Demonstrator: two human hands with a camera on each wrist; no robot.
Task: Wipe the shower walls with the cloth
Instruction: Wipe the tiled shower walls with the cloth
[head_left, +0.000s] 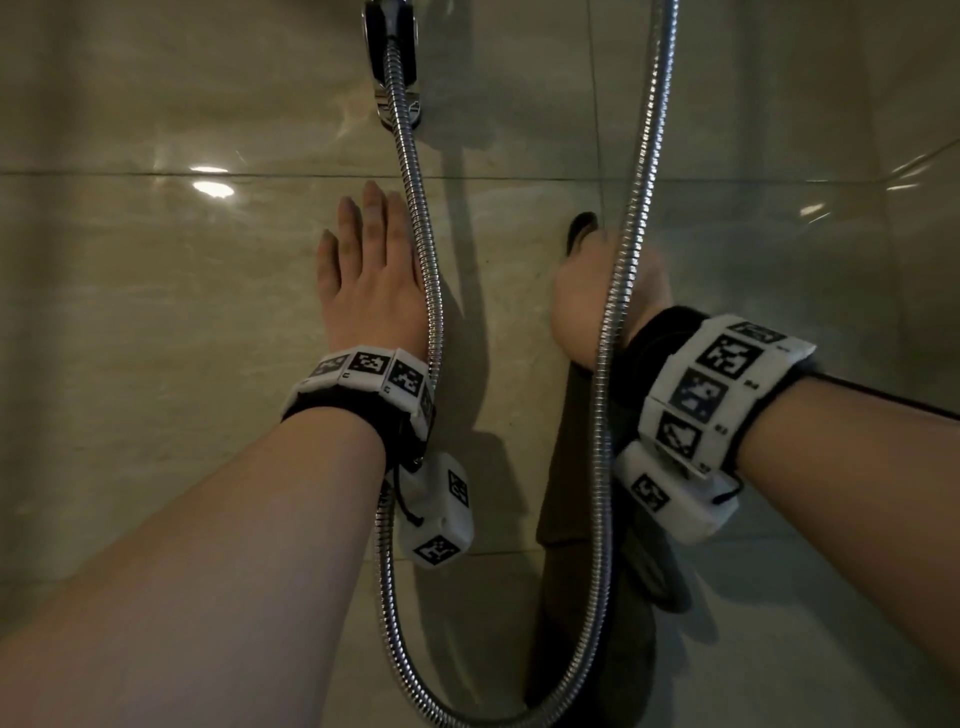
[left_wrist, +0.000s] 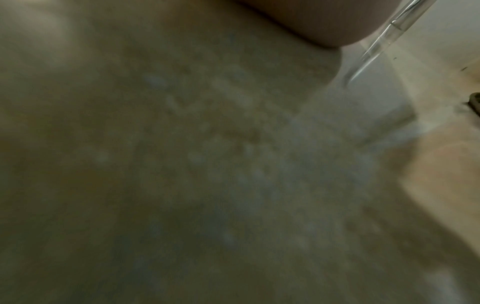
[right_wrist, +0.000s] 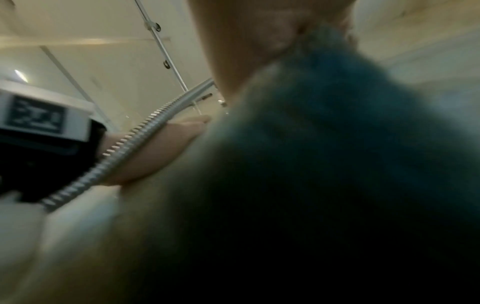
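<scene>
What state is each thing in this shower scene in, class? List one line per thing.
left hand: open, fingers straight, flat on the wall
right hand: holds the cloth
cloth: dark, hanging down against the wall
shower hose: hanging in a loop
tiled wall: glossy

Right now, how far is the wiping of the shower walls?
In hand: the right hand presses the dark cloth against the tiled wall, behind the shower hose. The left hand lies flat on the wall beside the hose's other run. Done: cannot tell; no wiped patch stands out on the tiles. Left: likely the wall around the hands, judging by the cloth's small coverage.
</scene>
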